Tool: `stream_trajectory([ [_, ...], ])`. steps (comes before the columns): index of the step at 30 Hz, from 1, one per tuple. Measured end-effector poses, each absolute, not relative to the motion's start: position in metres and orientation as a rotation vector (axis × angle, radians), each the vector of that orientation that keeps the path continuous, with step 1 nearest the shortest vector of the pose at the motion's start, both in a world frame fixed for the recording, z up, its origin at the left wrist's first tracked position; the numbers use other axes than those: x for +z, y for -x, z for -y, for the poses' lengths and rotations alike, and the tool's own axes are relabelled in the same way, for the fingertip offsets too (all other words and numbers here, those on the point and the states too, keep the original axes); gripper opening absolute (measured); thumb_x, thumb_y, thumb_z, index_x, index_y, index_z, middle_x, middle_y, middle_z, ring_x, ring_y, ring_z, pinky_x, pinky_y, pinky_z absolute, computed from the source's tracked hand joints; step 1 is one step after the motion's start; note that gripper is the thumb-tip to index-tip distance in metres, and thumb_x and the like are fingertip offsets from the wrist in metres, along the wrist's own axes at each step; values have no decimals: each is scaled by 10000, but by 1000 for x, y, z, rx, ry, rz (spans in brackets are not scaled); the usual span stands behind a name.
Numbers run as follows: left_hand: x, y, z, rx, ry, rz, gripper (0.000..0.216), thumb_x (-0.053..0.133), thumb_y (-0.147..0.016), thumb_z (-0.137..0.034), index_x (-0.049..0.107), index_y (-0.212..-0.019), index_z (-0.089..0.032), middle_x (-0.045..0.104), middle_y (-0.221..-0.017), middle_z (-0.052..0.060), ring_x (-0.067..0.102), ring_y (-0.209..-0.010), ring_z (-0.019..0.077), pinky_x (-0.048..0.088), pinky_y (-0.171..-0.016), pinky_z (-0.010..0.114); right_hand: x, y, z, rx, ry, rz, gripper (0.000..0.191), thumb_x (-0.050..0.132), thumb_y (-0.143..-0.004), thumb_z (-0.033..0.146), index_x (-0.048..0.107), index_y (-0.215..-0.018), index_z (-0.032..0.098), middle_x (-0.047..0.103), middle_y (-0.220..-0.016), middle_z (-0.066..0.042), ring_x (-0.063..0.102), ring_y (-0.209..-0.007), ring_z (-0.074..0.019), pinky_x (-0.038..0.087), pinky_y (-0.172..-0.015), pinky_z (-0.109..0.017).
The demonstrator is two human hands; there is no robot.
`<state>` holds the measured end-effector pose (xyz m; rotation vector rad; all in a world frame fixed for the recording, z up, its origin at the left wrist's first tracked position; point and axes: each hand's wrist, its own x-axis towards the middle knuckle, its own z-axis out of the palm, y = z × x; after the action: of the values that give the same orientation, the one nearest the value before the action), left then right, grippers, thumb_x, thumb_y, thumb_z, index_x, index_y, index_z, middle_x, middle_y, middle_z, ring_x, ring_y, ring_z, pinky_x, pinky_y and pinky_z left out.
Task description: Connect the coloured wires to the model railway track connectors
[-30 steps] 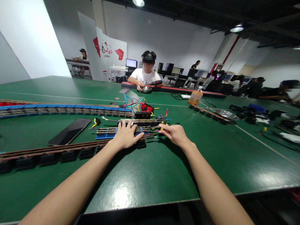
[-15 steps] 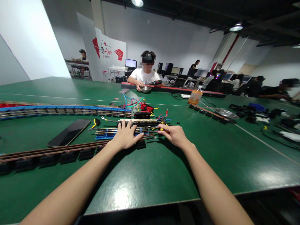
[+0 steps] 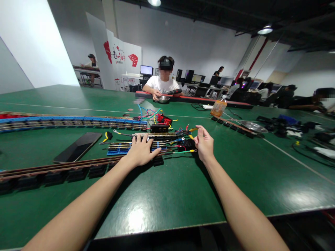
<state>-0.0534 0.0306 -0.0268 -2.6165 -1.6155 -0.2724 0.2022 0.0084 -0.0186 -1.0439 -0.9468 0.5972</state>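
Observation:
With fingers spread, my left hand (image 3: pixel 141 150) lies flat across short metal rails (image 3: pixel 120 145) seated in a blue base (image 3: pixel 115 152). My right hand (image 3: pixel 204 142) is closed in a pinch on a curved yellow wire (image 3: pixel 193 131), right of the rail ends. Below it, a green wire (image 3: pixel 183 152) with a yellow sleeve and a ring terminal stretches along the table. A white ring terminal (image 3: pixel 183 139) and a dark bundle (image 3: pixel 187 144) lie between the wires. Behind the left fingers runs another short rail piece (image 3: pixel 159 134) with coloured wires at its right end.
A phone (image 3: pixel 77 147) lies on the green table (image 3: pixel 167 198), left of the rails. Long brown rails (image 3: pixel 60 165) and a blue curved track (image 3: pixel 65 123) extend leftward. Red connectors (image 3: pixel 164 120), a bottle (image 3: pixel 218 107) and a metal bowl (image 3: pixel 253 126) sit farther back. A person (image 3: pixel 163 83) sits opposite.
My right hand has moved right and slightly up, from the wire ends to the yellow wire. The green wire and ring terminals now show. My left hand stays put.

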Motion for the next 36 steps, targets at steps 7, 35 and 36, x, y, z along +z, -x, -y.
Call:
stream_trajectory([
  [7,-27,54,-31,-267,2620,1628,799,221,-890,-715,520,-1371,-152,343,-1527,188,262,-1394,483,230,-1099,622,-15,-204,-8,674,984,782,652,694,-678,686,603,-1090,188,392,-383,131,204,-315,-23,153,-312,-136],
  [35,-26,54,-30,-285,2615,1614,796,217,-889,-713,530,-1363,-154,381,-1502,183,287,-1379,474,231,-1094,607,-12,-208,-6,739,994,789,657,799,-633,504,543,-1164,215,423,-453,142,274,-332,-13,174,-315,-108],
  [36,-26,54,-30,-286,2613,1610,796,216,-890,-711,531,-1362,-153,381,-1501,184,289,-1378,474,232,-1094,606,-12,-206,-5,754,992,805,673,814,-621,467,531,-1178,216,439,-461,140,282,-333,-14,175,-318,-110],
])
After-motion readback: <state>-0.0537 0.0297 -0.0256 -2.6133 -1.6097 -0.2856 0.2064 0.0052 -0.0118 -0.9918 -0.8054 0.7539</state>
